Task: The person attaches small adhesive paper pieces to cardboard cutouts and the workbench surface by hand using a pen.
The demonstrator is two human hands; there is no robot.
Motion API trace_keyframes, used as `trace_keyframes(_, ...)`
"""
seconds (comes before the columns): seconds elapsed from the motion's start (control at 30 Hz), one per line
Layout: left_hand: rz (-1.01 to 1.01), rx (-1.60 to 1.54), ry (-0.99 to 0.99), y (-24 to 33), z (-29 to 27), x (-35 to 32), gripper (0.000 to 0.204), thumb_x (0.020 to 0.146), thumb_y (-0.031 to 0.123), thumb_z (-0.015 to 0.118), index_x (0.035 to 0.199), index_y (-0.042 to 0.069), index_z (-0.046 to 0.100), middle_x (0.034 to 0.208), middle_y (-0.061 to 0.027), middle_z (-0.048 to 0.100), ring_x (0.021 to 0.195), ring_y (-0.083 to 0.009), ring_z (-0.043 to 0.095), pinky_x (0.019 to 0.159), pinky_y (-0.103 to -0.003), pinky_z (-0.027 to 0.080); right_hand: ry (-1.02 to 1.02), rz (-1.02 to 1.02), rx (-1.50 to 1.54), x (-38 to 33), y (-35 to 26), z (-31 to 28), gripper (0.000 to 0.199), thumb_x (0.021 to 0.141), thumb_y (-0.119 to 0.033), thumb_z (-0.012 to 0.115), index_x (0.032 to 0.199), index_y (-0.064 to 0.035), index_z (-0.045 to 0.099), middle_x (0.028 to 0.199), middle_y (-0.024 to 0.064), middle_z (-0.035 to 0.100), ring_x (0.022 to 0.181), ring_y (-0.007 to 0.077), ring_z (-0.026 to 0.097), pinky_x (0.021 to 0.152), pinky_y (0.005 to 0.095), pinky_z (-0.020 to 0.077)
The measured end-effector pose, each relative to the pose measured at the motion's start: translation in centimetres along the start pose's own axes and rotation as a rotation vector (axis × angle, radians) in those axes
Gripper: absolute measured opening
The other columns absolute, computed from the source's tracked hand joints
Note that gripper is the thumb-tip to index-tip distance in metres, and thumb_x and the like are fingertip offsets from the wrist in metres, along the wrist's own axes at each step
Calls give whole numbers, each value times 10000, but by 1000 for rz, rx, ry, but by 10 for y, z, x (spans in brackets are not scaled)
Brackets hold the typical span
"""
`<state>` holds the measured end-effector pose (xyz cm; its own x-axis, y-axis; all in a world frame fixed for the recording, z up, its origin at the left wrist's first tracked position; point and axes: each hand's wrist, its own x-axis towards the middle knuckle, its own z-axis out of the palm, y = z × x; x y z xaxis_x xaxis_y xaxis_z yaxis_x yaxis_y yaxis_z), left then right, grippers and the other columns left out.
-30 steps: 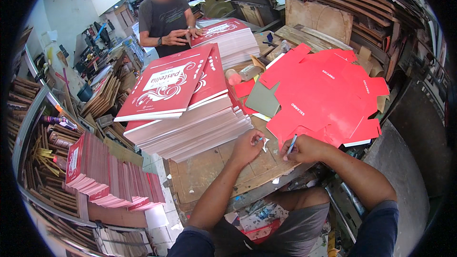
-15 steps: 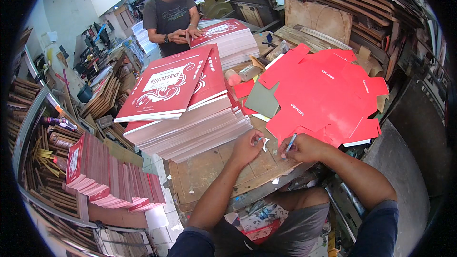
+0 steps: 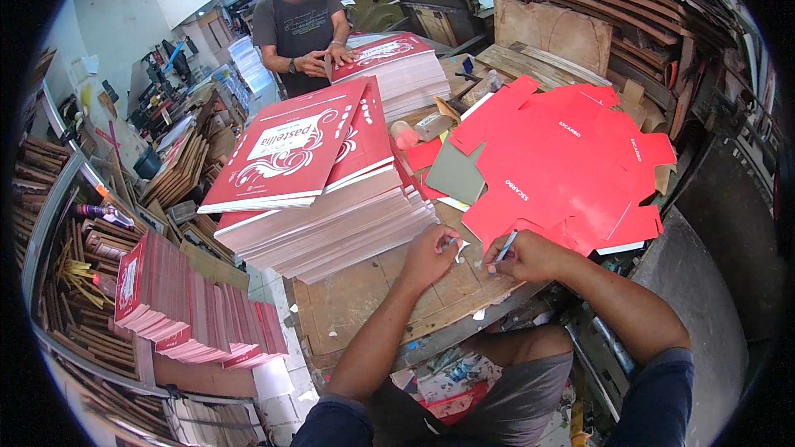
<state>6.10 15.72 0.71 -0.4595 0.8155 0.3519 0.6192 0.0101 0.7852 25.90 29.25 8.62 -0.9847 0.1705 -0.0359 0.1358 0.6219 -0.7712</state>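
Note:
My right hand (image 3: 522, 258) is closed round a slim light-blue and white pen (image 3: 507, 246), its upper end tilted up over the wooden table (image 3: 373, 298). Opposite it, my left hand (image 3: 429, 257) is pinched closed, with a small blue piece (image 3: 452, 241) at the fingertips. A curled white scrap (image 3: 462, 251) shows right beside those fingertips; whether it is held I cannot tell. Left of my hands rises a tall stack of dark-red printed sheets (image 3: 281, 149). Flat bright-red die-cut box blanks (image 3: 563, 165) lie just beyond my right hand.
Across the table a co-worker (image 3: 298, 29) handles a second stack of red printed sheets (image 3: 397, 74). More red stacks (image 3: 190, 306) stand low at the left. A grey-green card (image 3: 455, 172) lies beside the blanks. Boards (image 3: 629, 8) are piled at the back right.
The pen and my right fingers have shifted very slightly. The co-worker's upper body has moved a little to the right. The stacks and red blanks stay in place.

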Motion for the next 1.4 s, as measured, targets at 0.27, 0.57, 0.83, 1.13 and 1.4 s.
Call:
trace_keyframes(0.27, 18, 0, -1, -1, 1, 0, 204, 809, 186, 722, 939, 49, 644, 780, -74, 606, 637, -180, 530, 579, -303, 425, 11, -35, 5, 0, 3, 0, 199, 815, -143, 687, 983, -37, 675, 864, 108, 695, 774, 205, 658, 726, 344, 518)
trace_keyframes(0.57, 47, -3, 18, -3, 2, 0, 225, 809, 206, 730, 937, 42, 642, 756, -84, 600, 619, -183, 525, 569, -308, 426, 14, -25, 27, 1, 2, 0, 195, 820, -127, 696, 987, -29, 672, 880, 110, 696, 808, 199, 661, 753, 339, 518)
trace_keyframes(0.83, 37, 1, 7, -1, 2, 0, 239, 806, 209, 741, 932, 37, 634, 749, -89, 594, 624, -188, 526, 571, -311, 423, 38, -45, 19, 1, 1, 0, 193, 824, -143, 706, 976, -28, 672, 856, 108, 691, 788, 185, 655, 739, 325, 513)
trace_keyframes(1.13, 37, -21, 6, -1, 2, 0, 247, 803, 210, 744, 934, 32, 633, 741, -79, 591, 628, -175, 520, 574, -309, 421, 49, -61, 11, 1, 6, 1, 196, 823, -129, 690, 988, -25, 669, 867, 110, 690, 780, 178, 652, 737, 318, 514)
trace_keyframes(1.4, 41, -19, 7, -2, 2, 0, 250, 806, 216, 742, 934, 30, 634, 739, -78, 591, 623, -170, 519, 571, -304, 420, 43, -54, 36, 2, 7, 1, 209, 819, -124, 693, 1000, -23, 671, 889, 112, 696, 797, 185, 660, 737, 324, 519)
